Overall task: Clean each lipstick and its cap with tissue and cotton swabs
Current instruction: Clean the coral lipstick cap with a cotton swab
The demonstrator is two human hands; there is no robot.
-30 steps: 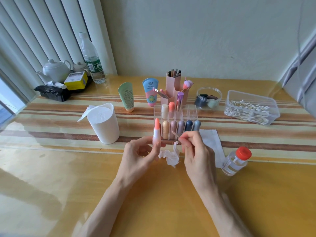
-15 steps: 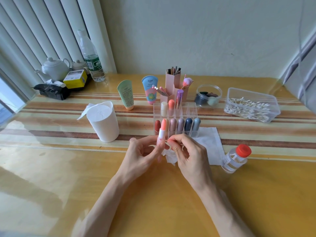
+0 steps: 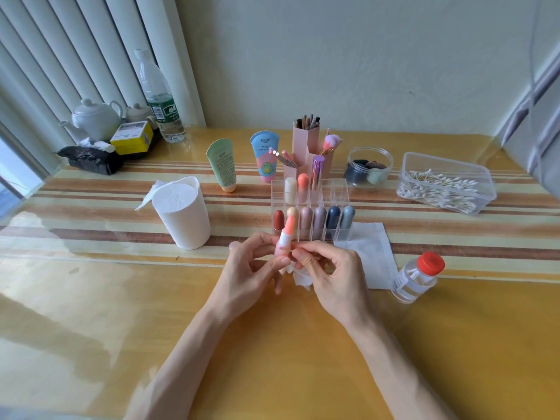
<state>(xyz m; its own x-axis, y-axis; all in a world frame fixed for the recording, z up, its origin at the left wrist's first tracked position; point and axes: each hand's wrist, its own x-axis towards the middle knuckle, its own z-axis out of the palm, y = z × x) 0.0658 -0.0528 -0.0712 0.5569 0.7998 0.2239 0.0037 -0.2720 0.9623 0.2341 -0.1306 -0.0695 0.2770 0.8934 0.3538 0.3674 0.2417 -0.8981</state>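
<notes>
One lipstick (image 3: 286, 234), uncapped, orange, upright, pinched by left hand (image 3: 251, 274) over middle of table (image 3: 272, 359), just before organizer (image 3: 339, 192); right hand (image 3: 330, 280) curled at its base above crumpled tissue (image 3: 300, 275), hold untellable; step judged: wiping barrel; next calls for slow turning, sparing the tip.

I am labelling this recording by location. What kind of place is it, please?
Most likely a room in a home, at a table set up for make-up. A clear organizer holds lipsticks, a pink holder holds brushes, and a white teapot and a water bottle stand by the window blinds.
</notes>
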